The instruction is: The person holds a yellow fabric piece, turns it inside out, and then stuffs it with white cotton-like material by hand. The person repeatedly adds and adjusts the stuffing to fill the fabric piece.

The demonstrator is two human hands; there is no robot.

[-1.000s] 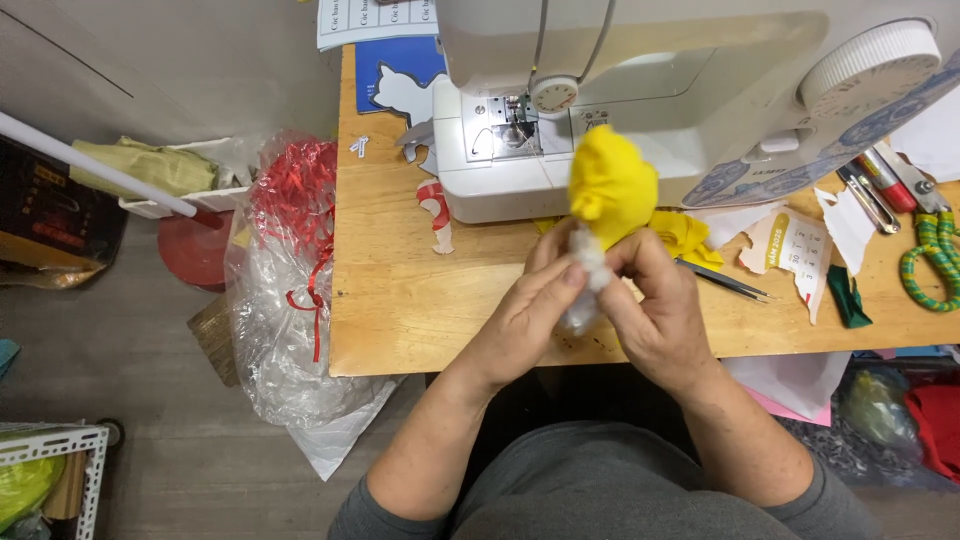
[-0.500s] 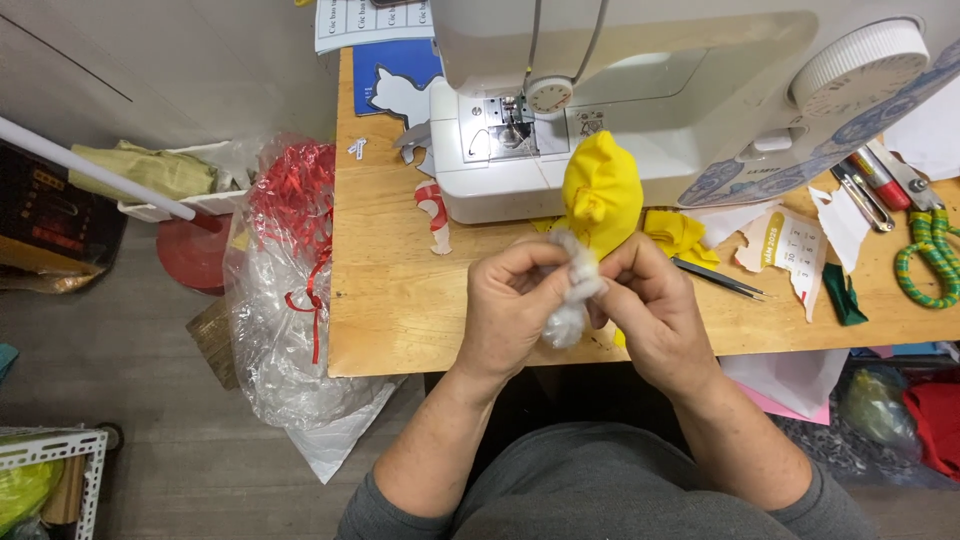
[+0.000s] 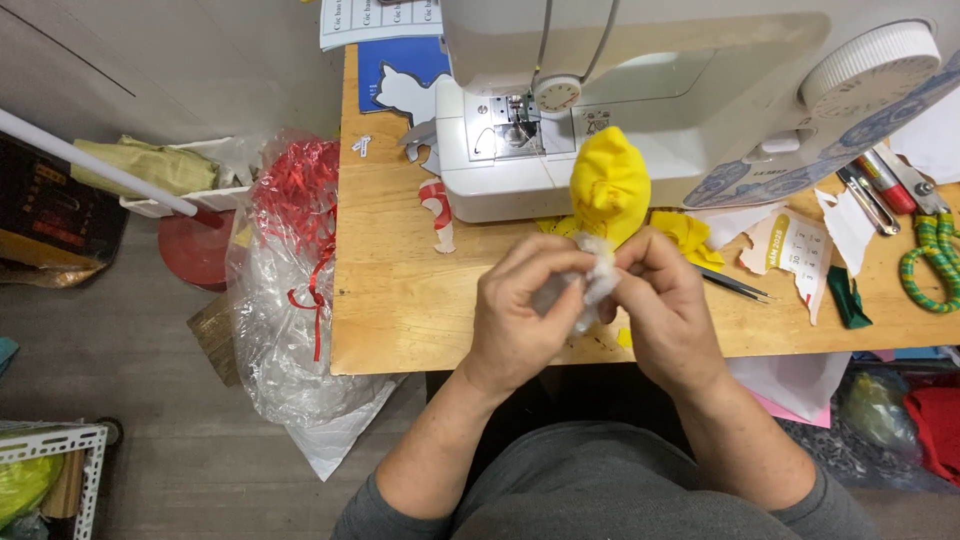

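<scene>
My left hand [image 3: 525,310] and my right hand [image 3: 668,305] meet above the front edge of the wooden table [image 3: 400,300]. Between their fingertips is a small tuft of white stuffing [image 3: 597,285], pinched from both sides. Just above it a stuffed yellow fabric piece [image 3: 608,190] stands upright, its lower end hidden behind my fingers. Whether my right hand also holds the yellow piece I cannot tell. More yellow fabric [image 3: 688,235] lies on the table behind my right hand.
A white sewing machine [image 3: 640,90] fills the back of the table. Tweezers [image 3: 735,285], paper scraps [image 3: 790,250], scissors with green handles [image 3: 925,260] and pens lie at the right. A clear plastic bag with red ribbon [image 3: 300,270] hangs off the left edge.
The yellow piece and both hands have risen slightly and shifted left. The white tuft, earlier hanging low between the palms, is now pinched up at the fingertips.
</scene>
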